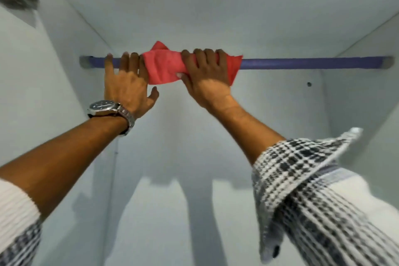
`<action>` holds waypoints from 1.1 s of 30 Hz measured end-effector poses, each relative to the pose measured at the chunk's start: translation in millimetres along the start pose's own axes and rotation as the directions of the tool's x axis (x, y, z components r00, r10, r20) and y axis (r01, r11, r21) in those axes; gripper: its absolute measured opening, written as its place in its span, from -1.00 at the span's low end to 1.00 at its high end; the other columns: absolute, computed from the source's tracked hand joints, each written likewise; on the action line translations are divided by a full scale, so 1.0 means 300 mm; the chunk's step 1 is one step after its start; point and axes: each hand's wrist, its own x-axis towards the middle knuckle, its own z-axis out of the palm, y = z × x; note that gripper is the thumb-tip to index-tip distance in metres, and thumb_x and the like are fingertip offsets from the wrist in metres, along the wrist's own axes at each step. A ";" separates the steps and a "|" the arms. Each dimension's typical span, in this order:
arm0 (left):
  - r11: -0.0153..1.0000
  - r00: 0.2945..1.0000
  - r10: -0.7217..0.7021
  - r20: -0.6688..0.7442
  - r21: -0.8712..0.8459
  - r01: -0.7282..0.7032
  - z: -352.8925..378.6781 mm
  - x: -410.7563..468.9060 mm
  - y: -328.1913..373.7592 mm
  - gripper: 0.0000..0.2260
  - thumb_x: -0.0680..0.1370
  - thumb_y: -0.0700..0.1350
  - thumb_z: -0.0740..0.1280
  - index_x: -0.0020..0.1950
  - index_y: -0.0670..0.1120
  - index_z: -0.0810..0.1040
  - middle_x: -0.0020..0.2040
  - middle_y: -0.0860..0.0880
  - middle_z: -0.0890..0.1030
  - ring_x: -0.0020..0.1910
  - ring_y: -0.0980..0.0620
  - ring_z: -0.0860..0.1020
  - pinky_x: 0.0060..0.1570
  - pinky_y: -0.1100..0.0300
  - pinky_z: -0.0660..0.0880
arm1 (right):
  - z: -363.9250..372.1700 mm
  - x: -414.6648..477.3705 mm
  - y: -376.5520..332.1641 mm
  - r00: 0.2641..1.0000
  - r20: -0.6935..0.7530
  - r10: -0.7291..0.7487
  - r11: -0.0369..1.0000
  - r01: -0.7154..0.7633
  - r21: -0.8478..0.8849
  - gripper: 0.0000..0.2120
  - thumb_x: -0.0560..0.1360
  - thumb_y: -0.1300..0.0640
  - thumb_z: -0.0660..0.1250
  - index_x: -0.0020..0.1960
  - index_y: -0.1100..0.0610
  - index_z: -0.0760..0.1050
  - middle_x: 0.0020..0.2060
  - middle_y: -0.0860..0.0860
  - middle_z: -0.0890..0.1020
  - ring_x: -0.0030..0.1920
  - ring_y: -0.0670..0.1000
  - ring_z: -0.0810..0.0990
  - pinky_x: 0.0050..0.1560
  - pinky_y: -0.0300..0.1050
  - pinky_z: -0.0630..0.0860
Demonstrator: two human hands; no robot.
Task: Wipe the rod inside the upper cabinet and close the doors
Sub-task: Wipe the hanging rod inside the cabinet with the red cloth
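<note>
Purple rod (pixel 302 63): spans the white cabinet (pixel 216 17) wall to wall. Red cloth (pixel 164 67): wrapped around the rod left of centre. Your right hand (pixel 207 75): fingers curled over, clamping cloth to rod. Your left hand (pixel 125 80): spread flat, fingertips against the rod beside the cloth, wristwatch (pixel 108 109) worn.

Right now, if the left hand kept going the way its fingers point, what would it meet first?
The purple rod: the left hand already has its fingertips over it, beside the red cloth.
</note>
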 end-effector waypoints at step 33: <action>0.563 0.366 0.781 0.507 -0.824 -0.061 -0.885 -2.274 0.969 -0.71 0.53 -0.27 0.26 0.24 -0.14 0.53 0.16 -0.15 0.62 0.19 -0.22 0.54 0.30 -0.08 0.43 | -1.293 -2.479 -0.174 -0.063 0.993 0.101 0.862 -0.493 -0.118 -0.56 0.63 0.14 0.20 0.51 0.09 0.35 0.39 0.11 0.54 0.35 0.17 0.53 0.39 0.03 0.42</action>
